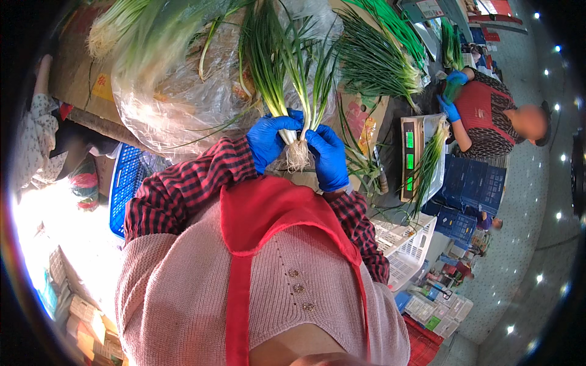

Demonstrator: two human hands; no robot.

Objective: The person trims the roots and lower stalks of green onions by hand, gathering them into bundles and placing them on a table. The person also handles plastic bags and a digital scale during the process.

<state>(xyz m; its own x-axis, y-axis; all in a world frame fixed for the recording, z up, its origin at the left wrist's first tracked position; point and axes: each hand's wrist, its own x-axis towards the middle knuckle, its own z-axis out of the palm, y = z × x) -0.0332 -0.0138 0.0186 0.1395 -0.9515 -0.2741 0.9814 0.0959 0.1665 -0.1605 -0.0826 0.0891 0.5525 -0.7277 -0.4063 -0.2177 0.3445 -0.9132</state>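
Observation:
My left hand (pixel 271 138), in a blue glove, grips a bunch of spring onions (pixel 270 75) by its white stems. The green leaves point away from me, over the clear plastic sheet (pixel 151 119). My right hand (pixel 328 153), gloved likewise, holds a few more spring onions (pixel 316 87) at their lower stems. The two lots meet near the pale roots (pixel 298 155), just beyond my red apron (pixel 274 215). Part of the stems is hidden behind my fingers. A larger pile of spring onions (pixel 375 59) lies to the right, past my right hand.
At right stands a scale (pixel 407 158) with lit displays and spring onions (pixel 430 160) on its tray. Beyond it, a person (pixel 485 105) in a red apron and blue gloves handles greens. A white plastic crate (pixel 407 261) and a blue basket (pixel 121 187) flank me. More spring onions (pixel 114 27) are at far left, partly blurred.

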